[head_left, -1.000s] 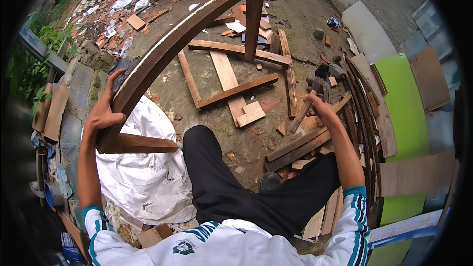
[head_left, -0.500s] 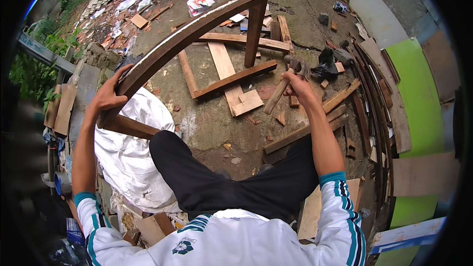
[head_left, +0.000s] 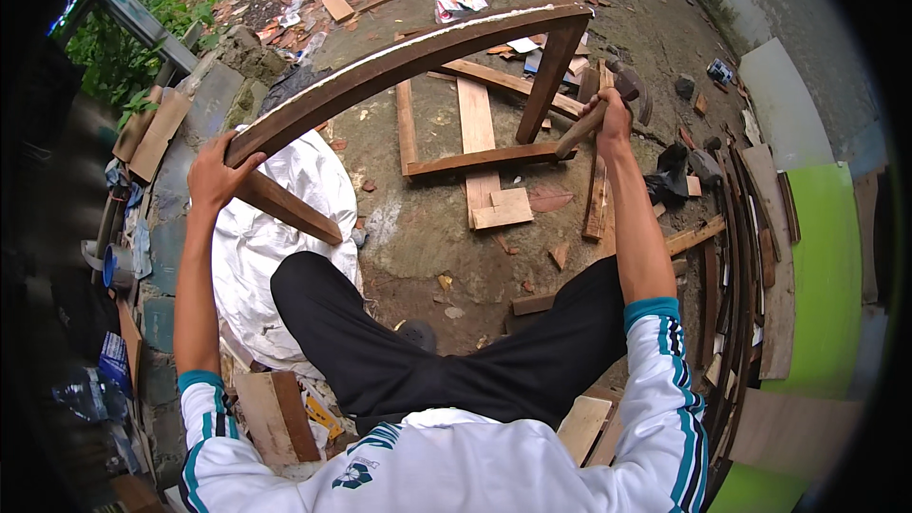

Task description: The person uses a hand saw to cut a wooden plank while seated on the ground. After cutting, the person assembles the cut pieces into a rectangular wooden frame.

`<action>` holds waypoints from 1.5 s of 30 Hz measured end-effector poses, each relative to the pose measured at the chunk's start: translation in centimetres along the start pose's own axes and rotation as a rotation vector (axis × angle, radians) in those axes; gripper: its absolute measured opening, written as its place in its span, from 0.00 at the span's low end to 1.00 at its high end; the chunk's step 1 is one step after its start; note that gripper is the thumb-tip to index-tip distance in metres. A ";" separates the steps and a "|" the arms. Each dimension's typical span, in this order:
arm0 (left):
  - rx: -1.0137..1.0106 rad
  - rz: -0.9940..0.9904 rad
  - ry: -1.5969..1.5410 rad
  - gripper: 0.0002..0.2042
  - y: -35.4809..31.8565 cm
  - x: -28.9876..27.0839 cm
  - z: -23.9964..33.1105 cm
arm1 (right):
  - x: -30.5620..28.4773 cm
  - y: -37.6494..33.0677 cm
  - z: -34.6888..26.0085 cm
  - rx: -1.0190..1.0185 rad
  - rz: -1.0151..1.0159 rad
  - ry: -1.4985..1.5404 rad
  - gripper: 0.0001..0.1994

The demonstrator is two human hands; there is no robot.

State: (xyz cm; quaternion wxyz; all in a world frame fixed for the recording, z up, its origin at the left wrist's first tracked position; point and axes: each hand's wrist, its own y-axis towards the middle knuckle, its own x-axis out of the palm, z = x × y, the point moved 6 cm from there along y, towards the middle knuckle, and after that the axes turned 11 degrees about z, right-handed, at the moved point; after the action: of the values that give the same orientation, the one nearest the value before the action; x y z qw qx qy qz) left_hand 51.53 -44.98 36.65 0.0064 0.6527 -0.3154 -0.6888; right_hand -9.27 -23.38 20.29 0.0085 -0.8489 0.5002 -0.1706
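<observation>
A dark brown wooden frame (head_left: 418, 62) rises in front of me, a white line running along its upper edge. One of its legs slants down over a white sack, and the other comes down at the far right. My left hand (head_left: 217, 171) is closed around the frame's near left corner. In my right hand (head_left: 613, 119) is a hammer (head_left: 579, 132), gripped by its wooden handle. Its head is up beyond my fist, and the handle's butt points down and left, near the frame's right leg. Whether the handle touches the wood I cannot tell.
The white sack (head_left: 285, 275) lies by my left leg. Pale boards (head_left: 478, 123) and loose wood pieces (head_left: 503, 209) lie on the concrete ahead. Stacked planks and a green panel (head_left: 822, 256) line the right side. A black plastic bag (head_left: 671, 176) sits near them.
The frame has shifted right in view, as has the background. My right hand and the hammer have moved farther forward and right. My left hand keeps its hold on the corner.
</observation>
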 end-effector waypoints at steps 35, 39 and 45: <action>-0.737 0.667 -1.266 0.26 -3.9 15.4 -2.6 | 3.1 11.0 -5.0 -0.383 0.173 -0.033 0.23; -0.657 0.687 -1.378 0.25 -0.2 14.8 -1.5 | 0.3 7.5 -10.5 -0.521 0.236 -0.100 0.21; -0.699 0.567 -1.481 0.24 1.9 19.0 -1.1 | -4.8 0.9 -10.2 -0.496 0.333 -0.184 0.19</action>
State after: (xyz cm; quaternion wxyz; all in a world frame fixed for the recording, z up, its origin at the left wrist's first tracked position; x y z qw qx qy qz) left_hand 48.98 -54.97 20.53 0.1710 -0.1062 -0.1595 -0.9665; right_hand -15.15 -18.15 28.35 -0.1258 -0.7434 0.6559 0.0379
